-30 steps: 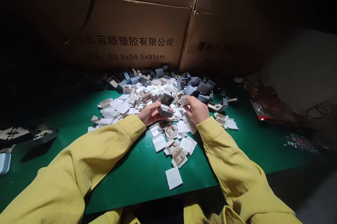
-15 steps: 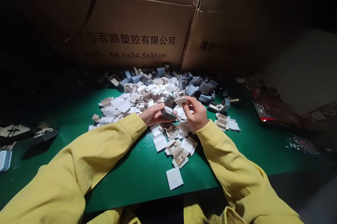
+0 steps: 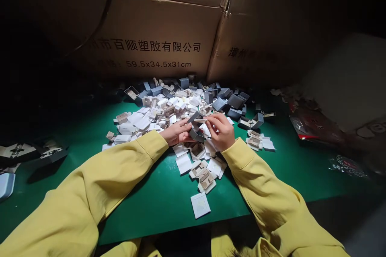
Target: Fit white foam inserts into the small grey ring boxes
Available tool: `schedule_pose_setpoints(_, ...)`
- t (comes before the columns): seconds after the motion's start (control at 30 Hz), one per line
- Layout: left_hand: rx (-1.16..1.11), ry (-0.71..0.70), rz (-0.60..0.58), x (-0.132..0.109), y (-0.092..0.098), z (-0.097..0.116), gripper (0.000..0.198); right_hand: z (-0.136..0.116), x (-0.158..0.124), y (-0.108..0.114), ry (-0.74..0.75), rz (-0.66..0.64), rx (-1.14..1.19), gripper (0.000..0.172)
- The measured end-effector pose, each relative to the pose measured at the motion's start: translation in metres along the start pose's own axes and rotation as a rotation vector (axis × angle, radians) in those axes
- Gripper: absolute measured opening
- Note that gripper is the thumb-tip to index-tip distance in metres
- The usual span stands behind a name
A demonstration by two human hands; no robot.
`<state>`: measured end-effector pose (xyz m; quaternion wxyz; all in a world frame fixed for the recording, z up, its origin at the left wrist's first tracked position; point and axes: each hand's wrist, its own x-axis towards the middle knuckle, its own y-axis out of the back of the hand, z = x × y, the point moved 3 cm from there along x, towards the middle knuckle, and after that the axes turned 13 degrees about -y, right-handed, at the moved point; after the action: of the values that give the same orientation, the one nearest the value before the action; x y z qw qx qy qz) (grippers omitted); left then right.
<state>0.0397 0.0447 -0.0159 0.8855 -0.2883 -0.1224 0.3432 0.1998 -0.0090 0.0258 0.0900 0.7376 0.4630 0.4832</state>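
My left hand [image 3: 177,132] is closed around a small dark grey hinged box [image 3: 197,134], which is tilted with its lid raised. Between the thumb and fingers of my right hand [image 3: 222,130] is a thin white card insert [image 3: 199,120], held edge-on at the opening of the box. Whether the insert touches the inside of the box I cannot tell. Below and around both hands lies a pile of white folded inserts [image 3: 138,122]. A flat white square pad [image 3: 200,205] rests nearer the table's front edge.
Blue-grey boxes [image 3: 237,102] are heaped behind the inserts. Large cardboard cartons [image 3: 157,23] stand along the back of the green table [image 3: 157,208]. At the right lies a red plastic packet [image 3: 313,124]; open dark boxes [image 3: 54,154] sit at the left.
My right hand has moved slightly left and down, bringing the white insert from above the box's side to its opening. The box in my left hand has turned a little.
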Motion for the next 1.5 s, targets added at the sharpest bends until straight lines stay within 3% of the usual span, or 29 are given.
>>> schedule_pose_setpoints(0.27,0.05,0.039,-0.065,-0.001,0.002,-0.002,0.063,-0.004,-0.002,0.0,0.095,0.009,-0.107,0.02)
schedule_pose_setpoints(0.53,0.063,0.017,-0.1,-0.001,0.002,-0.003,0.055,-0.006,-0.004,-0.002,0.108,-0.032,-0.192,0.023)
schedule_pose_setpoints(0.93,0.116,0.041,-0.096,0.0,0.004,-0.005,0.062,-0.007,-0.002,-0.001,0.08,-0.019,-0.216,0.024)
schedule_pose_setpoints(1.27,0.116,0.045,-0.072,0.001,0.003,-0.005,0.057,-0.005,-0.002,-0.006,0.136,-0.087,0.07,0.024)
schedule_pose_setpoints(1.4,0.128,0.06,-0.035,0.001,0.003,-0.005,0.05,-0.005,0.0,0.002,0.0,0.022,0.231,0.021)
schedule_pose_setpoints(1.5,0.144,0.081,-0.01,0.001,0.003,-0.004,0.042,-0.006,0.002,0.009,0.002,0.051,0.258,0.018)
